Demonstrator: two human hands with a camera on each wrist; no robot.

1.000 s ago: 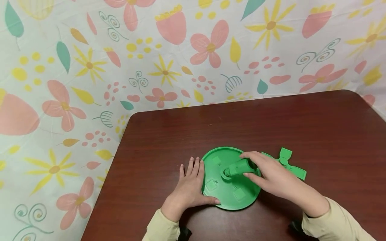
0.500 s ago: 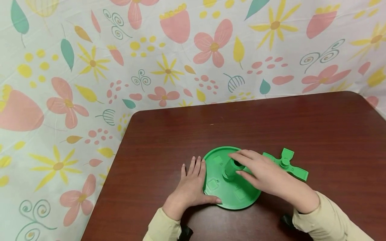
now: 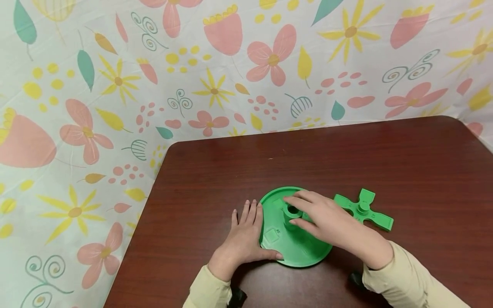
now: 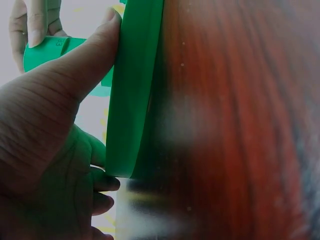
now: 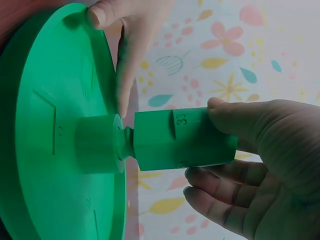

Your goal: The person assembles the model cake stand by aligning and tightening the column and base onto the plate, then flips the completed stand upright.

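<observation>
A round green base (image 3: 304, 252) with a raised rim and a central socket (image 5: 100, 145) lies on the table. My left hand (image 3: 241, 241) steadies it at the left, fingers straight along the rim and thumb over the near edge. My right hand (image 3: 327, 220) grips a hollow green post (image 5: 175, 137) marked 33 between thumb and fingers. The post stands upright over the socket, and its narrow neck meets the socket's top in the right wrist view. In the head view, my right fingers partly cover the post.
A four-armed green cross piece (image 3: 363, 208) with a central knob lies on the brown table (image 3: 215, 171), just right of the base. A floral-print cloth (image 3: 231, 85) hangs behind the table and along its left side.
My right hand has shifted left and brought the tilted post upright over the base's centre. The left hand keeps its place on the rim.
</observation>
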